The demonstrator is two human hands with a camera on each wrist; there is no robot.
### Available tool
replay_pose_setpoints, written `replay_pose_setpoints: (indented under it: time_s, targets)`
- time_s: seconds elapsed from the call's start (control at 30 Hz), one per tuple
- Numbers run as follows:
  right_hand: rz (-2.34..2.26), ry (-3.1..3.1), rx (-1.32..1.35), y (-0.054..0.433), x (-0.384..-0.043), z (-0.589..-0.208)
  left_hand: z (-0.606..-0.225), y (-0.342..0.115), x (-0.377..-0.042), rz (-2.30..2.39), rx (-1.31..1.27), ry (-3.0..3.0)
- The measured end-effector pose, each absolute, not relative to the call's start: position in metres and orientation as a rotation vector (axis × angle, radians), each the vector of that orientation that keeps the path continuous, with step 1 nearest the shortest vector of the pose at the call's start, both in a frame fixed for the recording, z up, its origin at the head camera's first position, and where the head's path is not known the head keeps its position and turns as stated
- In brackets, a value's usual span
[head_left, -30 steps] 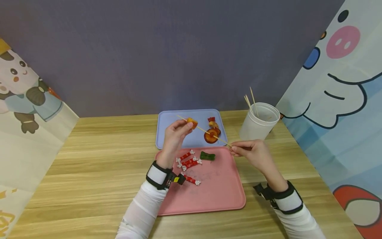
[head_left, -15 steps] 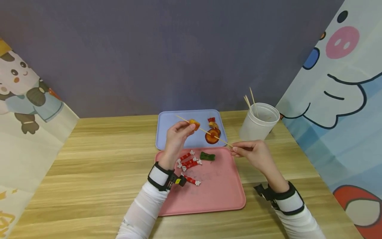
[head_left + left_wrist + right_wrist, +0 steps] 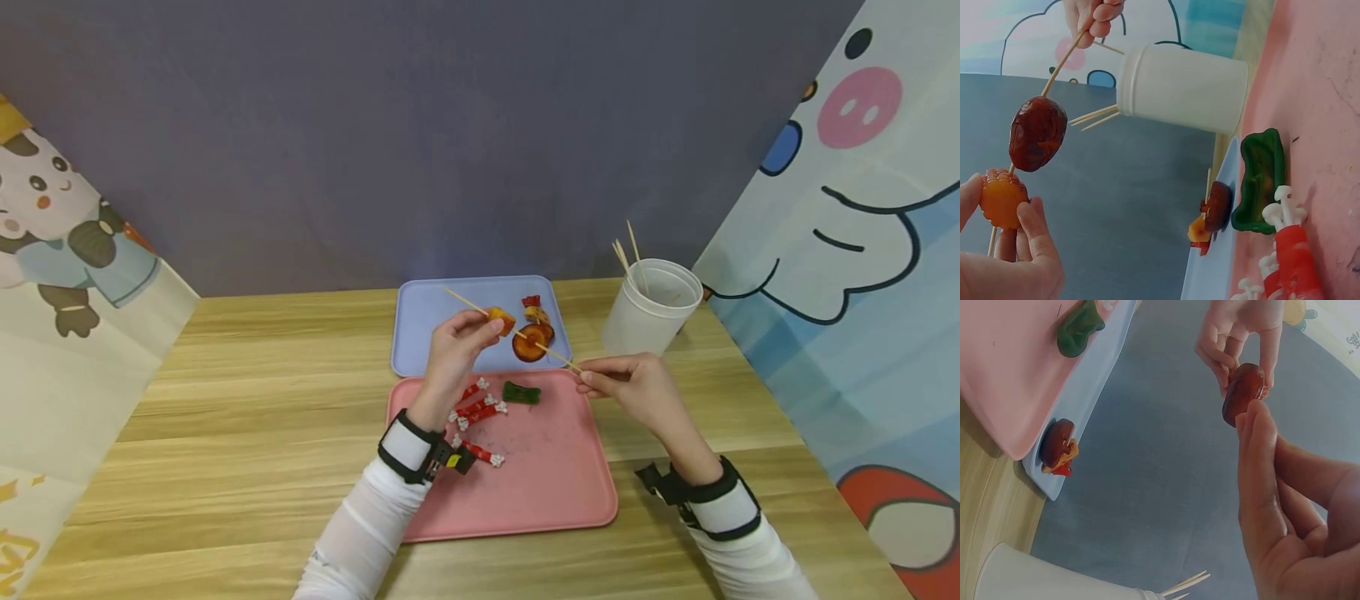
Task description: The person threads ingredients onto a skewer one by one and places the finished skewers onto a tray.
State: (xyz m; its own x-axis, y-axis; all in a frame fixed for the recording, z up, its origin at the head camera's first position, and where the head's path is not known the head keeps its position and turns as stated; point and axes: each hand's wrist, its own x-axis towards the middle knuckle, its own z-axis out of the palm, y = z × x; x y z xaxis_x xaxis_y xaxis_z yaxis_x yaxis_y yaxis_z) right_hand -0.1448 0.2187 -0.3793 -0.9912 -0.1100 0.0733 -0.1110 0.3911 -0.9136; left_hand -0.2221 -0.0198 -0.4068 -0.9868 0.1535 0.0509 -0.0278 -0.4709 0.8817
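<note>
My left hand (image 3: 453,354) pinches a yellow-orange corn piece (image 3: 1002,201) between thumb and fingers. A thin wooden skewer (image 3: 465,300) runs through the corn, its far tip sticking out beyond it. Further down the same skewer sits a glossy brown round piece (image 3: 1036,137), like a mushroom cap, slightly apart from the corn. At the skewer's other end, my right hand (image 3: 637,387) pinches the stick between thumb and fingers. Both hands are raised, the skewer slanting between them above the blue tray (image 3: 412,333).
On the blue tray's right side lies another skewered group (image 3: 536,313) of food pieces. The pink tray (image 3: 555,487) in front bears a green pepper piece (image 3: 521,393) and several red rolls (image 3: 1297,259) with white mushroom tips. A white bucket (image 3: 637,325) with several skewers stands at right.
My left hand and the corn have slid rightward along the skewer, closer to the brown piece. More bare stick shows beyond the corn. My right hand has stayed nearly still.
</note>
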Motion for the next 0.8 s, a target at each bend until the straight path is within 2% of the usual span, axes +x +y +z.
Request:
replay_pose_setpoints:
  time_s: [0.8]
  targets:
    - [1.710,-2.633,0.199,0.2195,-0.1463,-0.3834,-0.4114,-0.0171,-0.2224,2.581,0.156,1.564]
